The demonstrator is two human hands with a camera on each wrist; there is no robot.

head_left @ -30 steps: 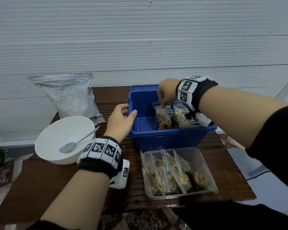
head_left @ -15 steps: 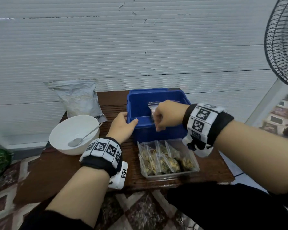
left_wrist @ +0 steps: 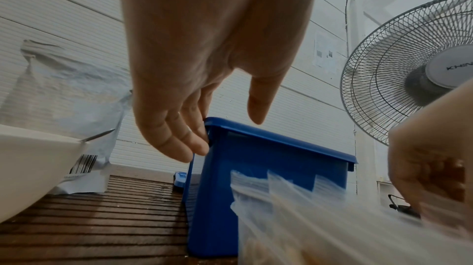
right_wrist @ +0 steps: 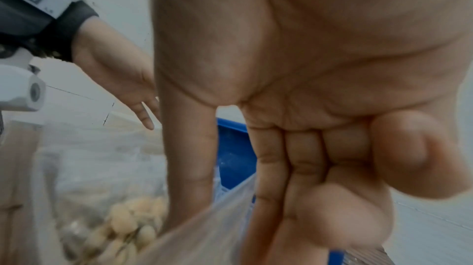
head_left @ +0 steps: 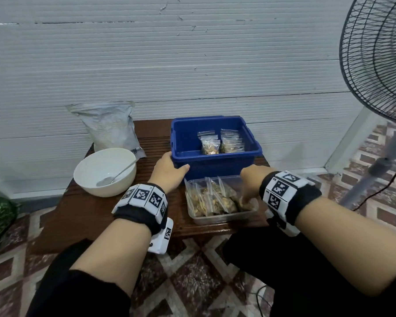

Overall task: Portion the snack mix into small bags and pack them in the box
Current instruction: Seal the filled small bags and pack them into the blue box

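Note:
A blue box (head_left: pixel 212 164) stands at the back of the small wooden table (head_left: pixel 89 209), with two filled small bags (head_left: pixel 209 144) upright inside. In front of it a clear tray (head_left: pixel 224 217) holds several more filled bags (head_left: pixel 212 199). My left hand (head_left: pixel 176 167) rests with relaxed fingers against the box's near left corner (left_wrist: pixel 256 158); its thumb hovers over the rim, and it (left_wrist: pixel 225 134) holds nothing. My right hand (head_left: pixel 246 199) reaches into the tray's right end. There its thumb and curled fingers (right_wrist: pixel 294 178) pinch the rightmost bag (right_wrist: pixel 199 233); this view is blurred.
A white bowl (head_left: pixel 89 177) with a spoon (head_left: pixel 117 175) sits at the table's left, and a grey pouch (head_left: pixel 110 126) leans on the wall behind it. A standing fan (head_left: pixel 375 53) and its pole are at the right, with a cable on the floor.
My right hand left a bag standing in the blue box and came back down to the tray's right end. The left hand stays at the box corner.

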